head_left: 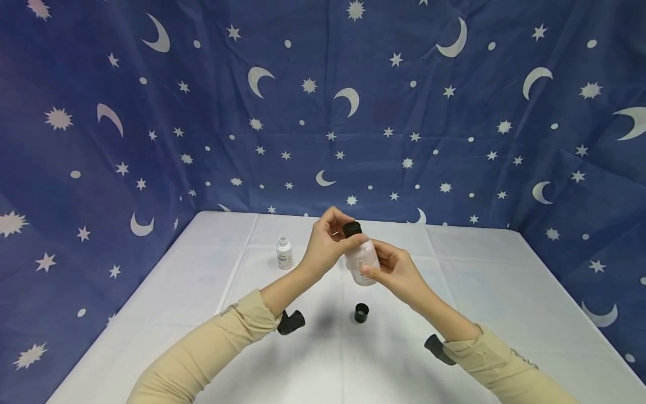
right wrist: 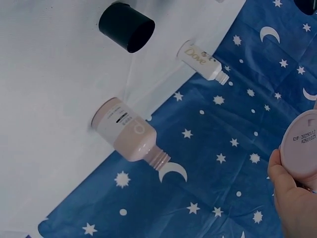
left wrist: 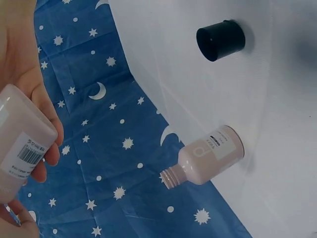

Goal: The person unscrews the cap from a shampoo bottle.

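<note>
A pale pink bottle (head_left: 364,264) with a black cap (head_left: 352,229) is held tilted above the table. My left hand (head_left: 327,242) pinches the bottle at its cap end, the thumb lying across just below the cap. The bottle's body is gripped by my right hand (head_left: 396,270), thumb in front and fingers mostly hidden behind. Printed date text shows on the base of the held bottle (right wrist: 303,144) in the right wrist view. A barcode label faces the left wrist camera on the same bottle (left wrist: 22,153).
Another pink bottle (left wrist: 210,154), its threaded neck bare, stands behind the hands. A white Dove bottle (head_left: 285,253), also uncapped, stands to the left. One loose black cap (head_left: 361,312) lies on the white-covered table (head_left: 227,247) in front. A blue star-and-moon cloth (head_left: 303,140) hangs behind.
</note>
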### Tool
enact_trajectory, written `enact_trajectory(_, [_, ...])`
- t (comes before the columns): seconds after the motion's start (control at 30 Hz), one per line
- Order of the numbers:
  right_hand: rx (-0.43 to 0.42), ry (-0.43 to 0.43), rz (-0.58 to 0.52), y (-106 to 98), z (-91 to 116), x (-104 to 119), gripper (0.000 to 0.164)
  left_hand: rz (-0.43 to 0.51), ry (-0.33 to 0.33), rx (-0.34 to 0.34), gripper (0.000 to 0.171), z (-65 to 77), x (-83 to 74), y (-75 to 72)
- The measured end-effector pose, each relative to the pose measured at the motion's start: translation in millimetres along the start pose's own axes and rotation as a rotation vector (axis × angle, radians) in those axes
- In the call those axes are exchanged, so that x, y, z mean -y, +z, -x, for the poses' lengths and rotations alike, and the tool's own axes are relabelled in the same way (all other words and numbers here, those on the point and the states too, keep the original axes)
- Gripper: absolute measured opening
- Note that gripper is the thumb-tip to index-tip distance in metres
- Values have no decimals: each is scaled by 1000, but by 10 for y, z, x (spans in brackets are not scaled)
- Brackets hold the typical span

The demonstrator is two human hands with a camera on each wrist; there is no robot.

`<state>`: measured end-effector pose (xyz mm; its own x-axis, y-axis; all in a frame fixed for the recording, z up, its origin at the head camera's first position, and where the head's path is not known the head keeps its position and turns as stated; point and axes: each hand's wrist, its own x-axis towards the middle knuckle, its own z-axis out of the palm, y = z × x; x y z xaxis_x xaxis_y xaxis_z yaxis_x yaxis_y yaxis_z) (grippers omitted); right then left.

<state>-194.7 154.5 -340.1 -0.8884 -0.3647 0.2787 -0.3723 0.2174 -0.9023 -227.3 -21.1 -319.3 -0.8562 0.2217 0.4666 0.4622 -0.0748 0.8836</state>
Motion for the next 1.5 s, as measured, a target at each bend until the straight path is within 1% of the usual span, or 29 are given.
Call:
enact_trajectory(0.07, [2,12,-8,10,8,3,54,-4,18,1,38,4,7,3])
enact_trajectory(0.13, [2,15,-19,18,15,2,54,-10,32,8,41,7,13,5])
enact_trajectory(0.2, [3,12,-27,23,19,-4,55,-14,39,12,42,4,18,13])
enact_trajectory(0.27, [7,-1,-27,23,18,-2,55,-7,41,11,37,3,13,23])
enact_trajectory(0.33, [11,-12,-21,20,9,4,54,7,45,14,42,1,10,34])
enact_trajectory(0.4, [15,-19,-15,17,-1,22,53,12,49,16,51,4,1,47])
enact_trajectory(0.57, [7,-21,-2,3,-20,51,53,-25,73,23,90,-4,-26,49])
enact_trajectory(0.63, [-2,-20,2,-1,-26,51,53,-28,90,41,99,-13,-43,32])
enact_trajectory(0.67, [-7,-18,5,-4,-30,48,53,-32,100,62,100,-19,-55,19])
enact_trajectory(0.73, [-11,-15,3,-7,-35,51,54,-38,116,122,98,-25,-80,-12])
enact_trajectory(0.87, [-13,-17,-6,-28,-41,56,55,-89,168,266,85,-24,-127,-79])
enact_trajectory(0.93, [-13,-26,-8,-43,-44,58,55,-106,197,322,78,-16,-144,-106])
enact_trajectory(1.0, [-13,-32,-10,-55,-46,58,55,-109,215,357,69,-7,-154,-128])
enact_trajectory(1.1, [-12,-24,-16,-61,-45,65,54,-117,224,383,57,-3,-149,-154])
enact_trajectory(1.2, [-11,-16,-16,-58,-43,75,55,-100,207,375,51,-23,-129,-168])
enact_trajectory(1.3, [-14,-18,-15,-50,-50,90,55,-56,175,339,52,-43,-133,-167])
enact_trajectory(1.4, [-19,-25,-19,-50,-62,106,55,19,130,274,57,-56,-131,-150])
enact_trajectory(1.5, [-25,-31,-17,-53,-75,117,54,66,100,187,58,-56,-116,-126])
